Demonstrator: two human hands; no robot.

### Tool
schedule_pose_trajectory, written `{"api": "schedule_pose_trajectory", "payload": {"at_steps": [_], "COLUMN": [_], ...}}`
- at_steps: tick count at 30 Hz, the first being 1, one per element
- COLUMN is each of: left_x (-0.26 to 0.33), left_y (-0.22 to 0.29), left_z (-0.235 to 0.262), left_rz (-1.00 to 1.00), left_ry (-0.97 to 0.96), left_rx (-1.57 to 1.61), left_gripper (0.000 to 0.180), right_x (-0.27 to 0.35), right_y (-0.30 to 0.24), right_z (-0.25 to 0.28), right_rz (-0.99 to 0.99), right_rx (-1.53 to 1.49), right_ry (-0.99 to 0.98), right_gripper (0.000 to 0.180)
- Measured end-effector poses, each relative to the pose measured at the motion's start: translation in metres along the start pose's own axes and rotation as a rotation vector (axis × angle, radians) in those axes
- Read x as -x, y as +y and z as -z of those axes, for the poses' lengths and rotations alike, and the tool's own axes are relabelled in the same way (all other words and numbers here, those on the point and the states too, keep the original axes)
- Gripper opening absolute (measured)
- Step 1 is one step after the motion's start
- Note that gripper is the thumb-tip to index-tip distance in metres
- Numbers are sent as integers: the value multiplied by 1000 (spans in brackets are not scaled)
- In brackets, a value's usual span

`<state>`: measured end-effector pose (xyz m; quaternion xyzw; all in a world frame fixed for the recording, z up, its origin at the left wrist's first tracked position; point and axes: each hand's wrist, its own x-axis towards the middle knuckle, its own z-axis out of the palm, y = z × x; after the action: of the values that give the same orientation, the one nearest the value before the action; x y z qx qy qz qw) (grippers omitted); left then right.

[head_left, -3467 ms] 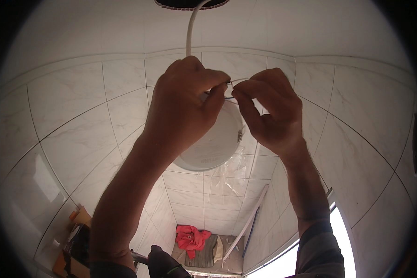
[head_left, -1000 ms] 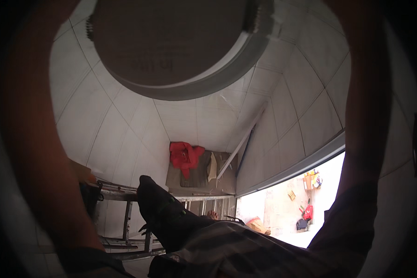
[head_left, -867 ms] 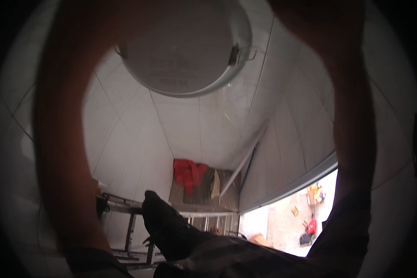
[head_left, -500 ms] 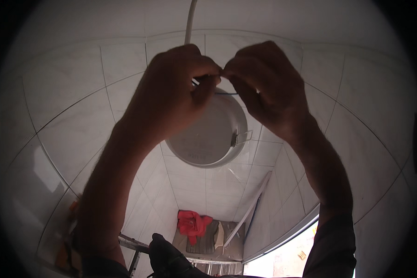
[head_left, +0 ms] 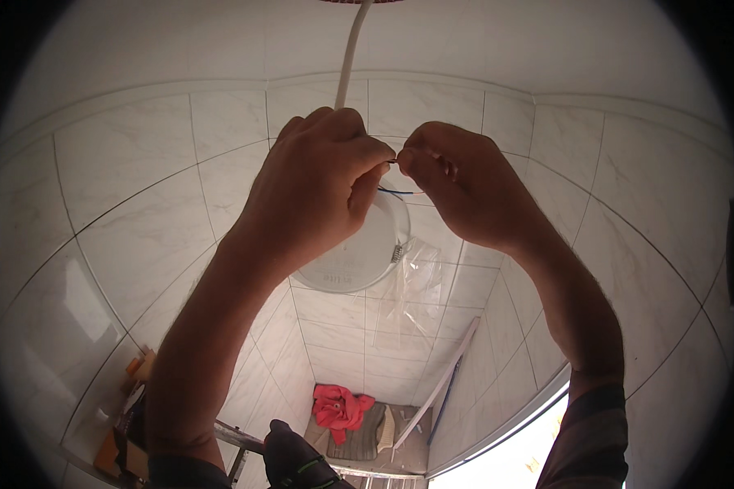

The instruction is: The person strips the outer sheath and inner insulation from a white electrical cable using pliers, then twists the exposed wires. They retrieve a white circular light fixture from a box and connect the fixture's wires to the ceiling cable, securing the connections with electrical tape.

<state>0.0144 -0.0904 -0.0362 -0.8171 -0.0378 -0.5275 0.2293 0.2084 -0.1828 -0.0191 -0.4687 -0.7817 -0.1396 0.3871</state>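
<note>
My left hand (head_left: 318, 175) is raised and closed around the end of a white cable (head_left: 351, 61) that comes down from the ceiling. At its fingertips a short dark wire (head_left: 393, 160) bridges to my right hand (head_left: 461, 179), whose thumb and finger pinch the wire's end. Below them a blue wire (head_left: 395, 191) sticks out sideways with a pale tip. Behind and under my left hand hangs a round white ceiling light (head_left: 342, 269), partly covered by that hand, with a spring clip (head_left: 397, 253) at its rim. What holds the light up is hidden.
Clear plastic film (head_left: 408, 301) hangs beside the light. Marbled tile walls (head_left: 130, 204) close in around me. Far below lie a red cloth (head_left: 340, 407) and a leaning pale strip (head_left: 440, 379). A metal ladder part (head_left: 238, 438) shows at the lower left, near a dark shoe (head_left: 294, 460).
The view has tilted up and brightened, so a red-rimmed edge shows at the top. The light has turned and shifted left of my right hand. Both hands keep their pinch; more blue wire shows.
</note>
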Motion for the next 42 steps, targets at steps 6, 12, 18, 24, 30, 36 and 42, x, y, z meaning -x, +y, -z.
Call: {"api": "schedule_pose_trajectory", "payload": {"at_steps": [6,12,18,24,30,36,42], "left_x": [0,0,2,4,3,2,2], "left_y": [-5,-9,-4,-4,-4,-4,-4], "left_z": [2,5,3,-1,3,1,-2], "left_rz": [158,105,-34,-70,7,8,-8], "left_ry": [-69,-89,-4,19,-12,-16,14], "left_rx": [185,110,23,5,47,50,56], "left_gripper": [6,10,12,13,10,8,9], "right_x": [-5,-15,-5,-11,-2,-5,2], "right_y": [22,23,12,8,18,27,22], "right_z": [5,8,-4,0,-1,4,-2], "right_rz": [601,701,135,-259,584,784,425], "right_rx": [379,479,-118,-444,276,530,283], "right_ry": [168,194,132,-7,412,396,285], "right_gripper": [20,19,7,8,23,26,18]}}
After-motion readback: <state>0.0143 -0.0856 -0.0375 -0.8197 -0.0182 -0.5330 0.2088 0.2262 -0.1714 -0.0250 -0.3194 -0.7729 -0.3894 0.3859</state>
